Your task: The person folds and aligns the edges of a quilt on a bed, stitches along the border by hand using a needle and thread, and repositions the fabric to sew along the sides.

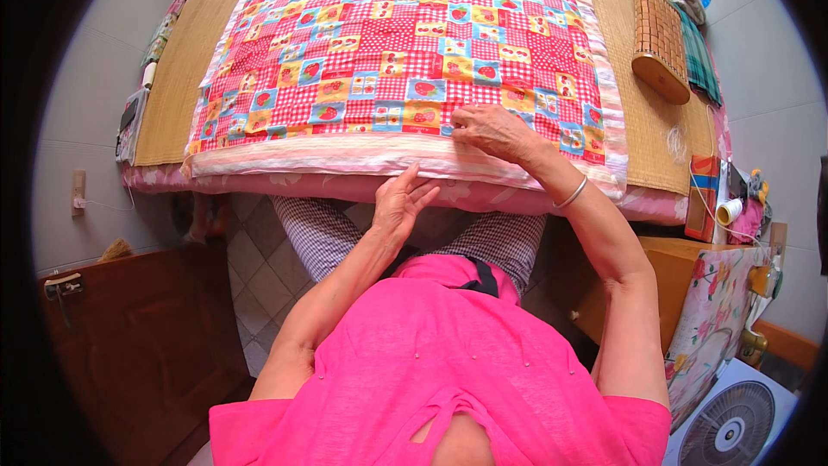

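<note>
A quilt with a red, yellow and blue patchwork print of strawberries and cherries lies spread before me. Along its near side runs a pale striped border. My right hand is over the seam between the print and this border, its fingertips bunched together. Whether something as small as a needle is between them cannot be made out. Just in front of the border's near edge is my left hand, palm turned up and fingers apart, with a fingertip at the fabric edge. A bangle circles my right wrist.
Under the quilt is a woven straw mat on a bed with a pink cover. A bamboo pillow and loose white thread lie at right. A thread spool sits on the cabinet; a fan is below.
</note>
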A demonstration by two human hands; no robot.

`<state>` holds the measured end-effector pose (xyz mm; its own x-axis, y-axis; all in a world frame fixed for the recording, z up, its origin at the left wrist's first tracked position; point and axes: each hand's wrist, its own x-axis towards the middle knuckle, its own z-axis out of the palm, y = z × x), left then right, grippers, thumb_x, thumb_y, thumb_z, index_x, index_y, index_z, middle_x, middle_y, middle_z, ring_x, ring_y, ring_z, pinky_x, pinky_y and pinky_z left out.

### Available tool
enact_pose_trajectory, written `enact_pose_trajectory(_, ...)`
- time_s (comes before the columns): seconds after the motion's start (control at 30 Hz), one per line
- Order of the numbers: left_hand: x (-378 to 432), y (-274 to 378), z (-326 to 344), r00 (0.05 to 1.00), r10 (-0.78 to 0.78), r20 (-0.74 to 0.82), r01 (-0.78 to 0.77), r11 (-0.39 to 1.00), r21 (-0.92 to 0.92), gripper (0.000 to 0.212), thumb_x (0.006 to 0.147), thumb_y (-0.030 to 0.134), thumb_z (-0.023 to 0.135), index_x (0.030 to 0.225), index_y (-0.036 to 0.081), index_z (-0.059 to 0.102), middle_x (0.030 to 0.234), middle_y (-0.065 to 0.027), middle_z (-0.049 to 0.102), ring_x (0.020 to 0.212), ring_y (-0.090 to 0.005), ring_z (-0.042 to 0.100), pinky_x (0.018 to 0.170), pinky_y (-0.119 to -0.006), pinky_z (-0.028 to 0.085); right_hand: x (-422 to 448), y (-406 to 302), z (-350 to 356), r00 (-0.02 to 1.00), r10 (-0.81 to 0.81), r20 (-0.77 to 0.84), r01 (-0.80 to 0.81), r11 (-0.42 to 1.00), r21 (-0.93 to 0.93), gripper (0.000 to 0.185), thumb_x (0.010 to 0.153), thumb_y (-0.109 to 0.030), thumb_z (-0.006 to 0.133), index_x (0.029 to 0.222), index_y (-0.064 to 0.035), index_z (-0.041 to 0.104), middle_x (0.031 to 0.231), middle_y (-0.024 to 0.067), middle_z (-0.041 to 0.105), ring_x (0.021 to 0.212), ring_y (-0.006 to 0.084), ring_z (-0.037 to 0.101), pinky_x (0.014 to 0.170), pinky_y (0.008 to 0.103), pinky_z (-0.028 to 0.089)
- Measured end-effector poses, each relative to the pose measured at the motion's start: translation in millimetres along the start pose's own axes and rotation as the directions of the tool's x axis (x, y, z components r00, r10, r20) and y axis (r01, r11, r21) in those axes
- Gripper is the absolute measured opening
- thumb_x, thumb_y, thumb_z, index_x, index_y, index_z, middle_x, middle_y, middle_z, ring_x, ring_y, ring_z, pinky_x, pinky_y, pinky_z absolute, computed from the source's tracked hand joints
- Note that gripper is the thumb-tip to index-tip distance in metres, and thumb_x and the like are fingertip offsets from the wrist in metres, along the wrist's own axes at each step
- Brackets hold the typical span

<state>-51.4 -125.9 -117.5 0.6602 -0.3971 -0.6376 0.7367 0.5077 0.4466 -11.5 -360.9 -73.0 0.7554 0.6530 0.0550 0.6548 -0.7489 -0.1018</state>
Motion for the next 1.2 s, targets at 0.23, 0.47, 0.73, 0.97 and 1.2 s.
enact_pose_trajectory(0.23,2.7,-2.2,9.8,0.999,0.033,-0.041,-0.030,0.997,0.074,0.031,0.085,0.019,0.067,0.108,0.003,0.054,0.101,-0.0101,0.061,0.098,-0.0254,0.061,0.088,-0.041,0.051,-12.4,3.6,-21.5,0.988,0.132,-0.084,-0.116,0.979,0.170,0.010,0.084,-0.009,0.054,0.083,-0.0045,0.062,0.089,0.0078,0.061,0.083,0.0232,0.064,0.070,0.0319,0.053)
enact_pose_trajectory(0.47,17.6,-21.4,41.7,1.000,0.014,-0.009,-0.015,0.993,-0.119,0.030,0.084,0.016,0.068,0.109,0.005,0.055,0.104,-0.0057,0.061,0.100,-0.0218,0.059,0.094,-0.039,0.047,-56.2,22.0,-51.8,0.633,0.772,-0.052,-0.031,0.093,0.995,0.016,0.094,-0.012,0.054,0.101,0.0017,0.059,0.086,0.0112,0.067,0.073,0.0144,0.067,0.064,0.0262,0.057)
enact_pose_trajectory(0.73,29.7,-54.2,82.9,0.999,0.031,-0.025,-0.037,0.962,-0.271,0.032,0.086,0.016,0.067,0.113,0.007,0.054,0.112,-0.0041,0.060,0.105,-0.0172,0.057,0.096,-0.033,0.045,-106.2,44.3,-65.3,0.270,0.935,-0.229,0.136,0.198,0.971,0.018,0.094,-0.018,0.055,0.097,-0.0012,0.062,0.082,0.0061,0.066,0.063,0.0093,0.063,0.060,0.0240,0.056)
enact_pose_trajectory(0.97,35.6,-59.9,80.0,0.998,0.040,0.046,-0.023,0.945,-0.327,0.029,0.089,0.014,0.062,0.116,0.007,0.053,0.115,-0.0054,0.060,0.109,-0.0184,0.056,0.099,-0.035,0.044,-141.0,53.4,-63.0,0.156,0.933,-0.323,0.131,0.305,0.943,0.018,0.096,-0.019,0.052,0.100,-0.0032,0.058,0.085,0.0059,0.065,0.062,0.0079,0.058,0.058,0.0214,0.052)
enact_pose_trajectory(1.2,36.7,-62.7,82.9,0.998,0.026,0.058,-0.004,0.941,-0.339,0.031,0.089,0.015,0.062,0.117,0.006,0.052,0.115,-0.0059,0.059,0.109,-0.0194,0.056,0.099,-0.036,0.044,-177.3,74.4,-84.6,0.006,0.947,-0.321,0.223,0.312,0.924,0.016,0.095,-0.019,0.054,0.098,-0.0045,0.060,0.082,0.0041,0.065,0.061,0.0071,0.058,0.055,0.0206,0.051)
